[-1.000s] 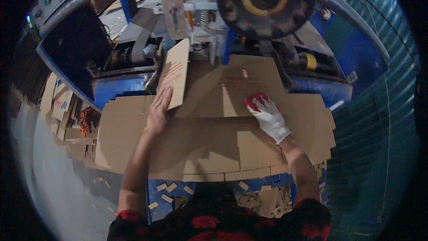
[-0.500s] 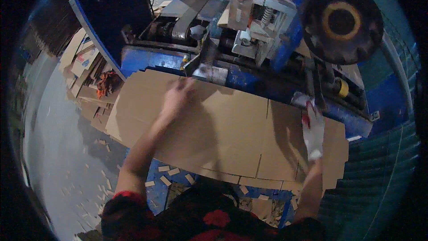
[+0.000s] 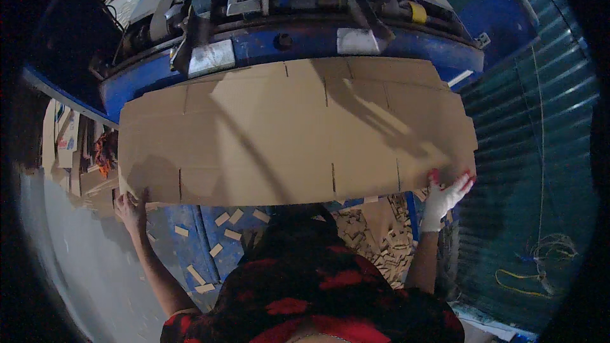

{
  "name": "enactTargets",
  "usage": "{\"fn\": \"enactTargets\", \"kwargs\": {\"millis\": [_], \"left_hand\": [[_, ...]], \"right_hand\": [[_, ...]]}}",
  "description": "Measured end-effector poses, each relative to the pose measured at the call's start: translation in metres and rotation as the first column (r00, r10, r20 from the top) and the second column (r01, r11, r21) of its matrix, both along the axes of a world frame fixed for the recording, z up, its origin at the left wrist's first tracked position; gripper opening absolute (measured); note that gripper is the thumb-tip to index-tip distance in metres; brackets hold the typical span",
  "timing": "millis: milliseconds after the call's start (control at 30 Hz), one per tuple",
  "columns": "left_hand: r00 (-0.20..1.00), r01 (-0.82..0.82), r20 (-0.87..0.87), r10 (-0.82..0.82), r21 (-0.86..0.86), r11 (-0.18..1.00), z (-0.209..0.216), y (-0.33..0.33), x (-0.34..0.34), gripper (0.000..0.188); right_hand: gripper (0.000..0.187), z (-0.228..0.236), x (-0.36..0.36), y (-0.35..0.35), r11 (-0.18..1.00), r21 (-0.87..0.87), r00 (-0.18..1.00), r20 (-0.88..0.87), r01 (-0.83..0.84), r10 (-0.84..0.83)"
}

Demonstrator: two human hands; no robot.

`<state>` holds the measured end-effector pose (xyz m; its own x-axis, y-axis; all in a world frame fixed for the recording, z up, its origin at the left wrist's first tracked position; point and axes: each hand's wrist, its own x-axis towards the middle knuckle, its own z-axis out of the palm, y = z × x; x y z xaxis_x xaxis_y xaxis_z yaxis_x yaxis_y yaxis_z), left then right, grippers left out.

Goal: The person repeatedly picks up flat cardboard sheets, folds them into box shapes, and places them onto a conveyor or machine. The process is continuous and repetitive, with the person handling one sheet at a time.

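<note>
A wide brown cardboard sheet (image 3: 279,133), slotted along its long edges, lies in front of a blue machine (image 3: 267,41). Bare, my left hand (image 3: 131,211) grips the sheet's near left corner, with fingertips at the edge. My right hand (image 3: 443,202) wears a white glove with red fingertips and holds the near right corner, thumb and fingers apart on the board. The sheet's far edge lies close to two metal plates, a left one (image 3: 213,56) and a right one (image 3: 358,42), on the machine's front. Parts of both hands below the board are hidden.
Small cardboard offcuts (image 3: 381,235) are heaped below the sheet, with several more on a blue surface (image 3: 190,241). Stacked cardboard (image 3: 70,146) stands at the left. A green corrugated wall (image 3: 521,152) runs along the right, with a tangle of cord (image 3: 540,270) near it.
Both hands have come back from the sheet's far side to its near corners. The view has shifted, and the sheet now lies squarer before me, showing slots on both long edges.
</note>
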<state>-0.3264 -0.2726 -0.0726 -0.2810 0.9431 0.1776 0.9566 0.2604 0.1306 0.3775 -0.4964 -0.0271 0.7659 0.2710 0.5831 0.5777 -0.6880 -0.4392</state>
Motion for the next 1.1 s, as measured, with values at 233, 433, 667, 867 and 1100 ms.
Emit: {"fn": "enactTargets", "kwargs": {"millis": [233,433,667,867,1100], "left_hand": [[0.993,-0.11,0.034,0.114,-0.108,0.988,0.009,0.017,0.017,0.077],[0.995,-0.074,0.039,0.093,-0.353,0.933,0.02,0.033,0.021,0.095],[0.947,-0.233,0.206,0.247,-0.088,0.968,0.018,0.01,0.028,0.105],[-0.196,-0.596,0.966,-0.166,0.016,0.803,0.02,-0.051,0.062,0.059],[-0.312,-0.31,0.886,-0.344,0.248,0.918,0.079,-0.039,0.146,0.028]], "right_hand": [[0.035,-0.004,0.011,-0.012,0.604,0.792,0.631,-0.512,0.085,0.583],[0.033,0.056,-0.084,0.024,0.566,0.705,0.623,-0.224,-0.427,0.749],[0.04,0.055,-0.166,0.088,-0.006,-0.663,0.121,-0.144,-0.748,0.982],[0.048,0.073,-0.136,0.057,0.048,-0.632,0.177,-0.142,-0.773,0.974],[0.046,0.081,-0.095,0.075,0.087,-0.72,0.165,-0.039,-0.689,0.986]]}}
